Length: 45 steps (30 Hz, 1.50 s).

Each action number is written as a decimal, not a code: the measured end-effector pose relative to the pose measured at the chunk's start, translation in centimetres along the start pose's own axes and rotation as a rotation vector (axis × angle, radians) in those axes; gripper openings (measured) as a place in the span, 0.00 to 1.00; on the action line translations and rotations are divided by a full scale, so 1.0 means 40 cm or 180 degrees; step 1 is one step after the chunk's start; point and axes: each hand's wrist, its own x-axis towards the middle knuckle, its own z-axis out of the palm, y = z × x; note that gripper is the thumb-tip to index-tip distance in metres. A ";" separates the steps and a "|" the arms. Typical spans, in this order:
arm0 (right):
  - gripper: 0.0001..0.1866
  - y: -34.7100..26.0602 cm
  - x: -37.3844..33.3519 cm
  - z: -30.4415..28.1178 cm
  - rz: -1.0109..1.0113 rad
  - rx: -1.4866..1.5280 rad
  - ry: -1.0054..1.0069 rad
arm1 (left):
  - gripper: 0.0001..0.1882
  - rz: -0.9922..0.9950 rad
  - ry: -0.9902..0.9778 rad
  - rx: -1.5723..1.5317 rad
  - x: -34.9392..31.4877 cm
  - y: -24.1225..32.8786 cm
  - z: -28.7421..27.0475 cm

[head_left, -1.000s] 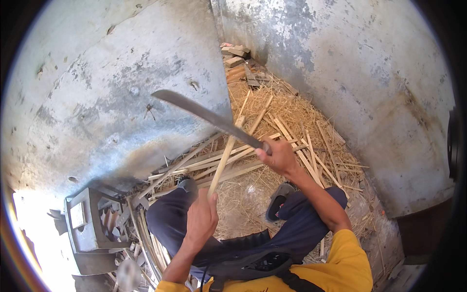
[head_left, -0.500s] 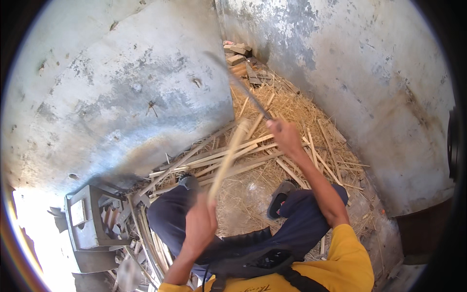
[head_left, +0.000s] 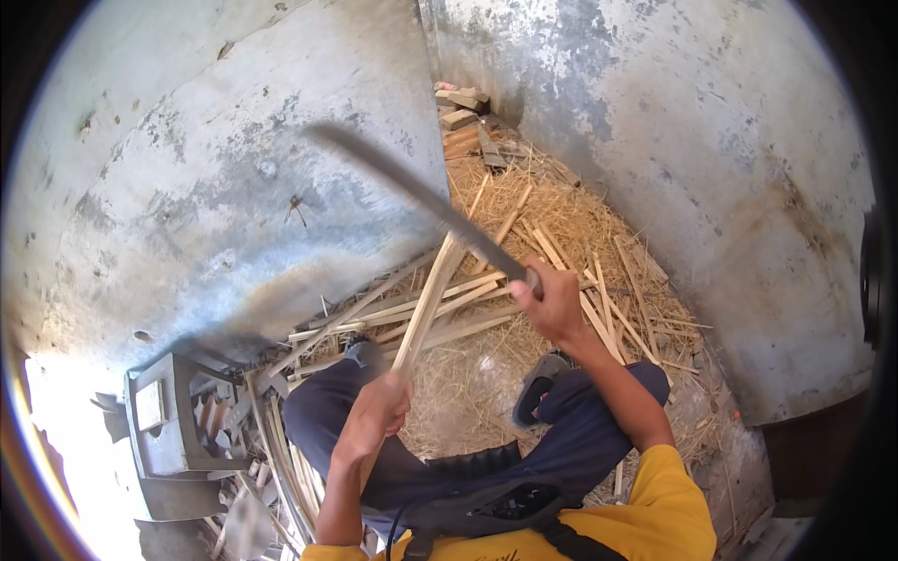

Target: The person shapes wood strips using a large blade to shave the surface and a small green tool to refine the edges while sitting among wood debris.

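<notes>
A worker in a mustard-yellow shirt [head_left: 655, 505], sleeves short and forearms bare, dark navy trousers [head_left: 449, 467] and a dark sandal [head_left: 535, 393], with a black strap [head_left: 571, 542] across the chest.

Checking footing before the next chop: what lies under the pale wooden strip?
Under the pale wooden strip lie split wooden slats on straw-covered ground; the left hand hides its lower end.

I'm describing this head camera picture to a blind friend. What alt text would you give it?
A seated person's right hand swings a long blade at a pale bamboo strip gripped by the left hand. Split strips and shavings litter the floor between grey concrete walls.
</notes>
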 end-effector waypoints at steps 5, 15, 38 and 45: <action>0.29 -0.034 -0.033 0.044 -0.0742 -0.0735 -0.0110 | 0.25 0.0087 0.0199 0.0132 0.009 0.017 0.036; 0.34 0.148 0.051 0.013 0.0910 -0.0581 -0.0118 | 0.25 0.0264 0.0363 0.0691 -0.044 -0.007 0.032; 0.33 0.001 -0.049 0.073 -0.1019 -0.0723 -0.0277 | 0.16 0.1274 0.1500 0.2632 0.005 0.008 0.081; 0.35 0.077 -0.007 0.049 -0.0659 -0.0889 -0.0239 | 0.14 0.0918 0.2093 0.3643 -0.012 -0.012 0.057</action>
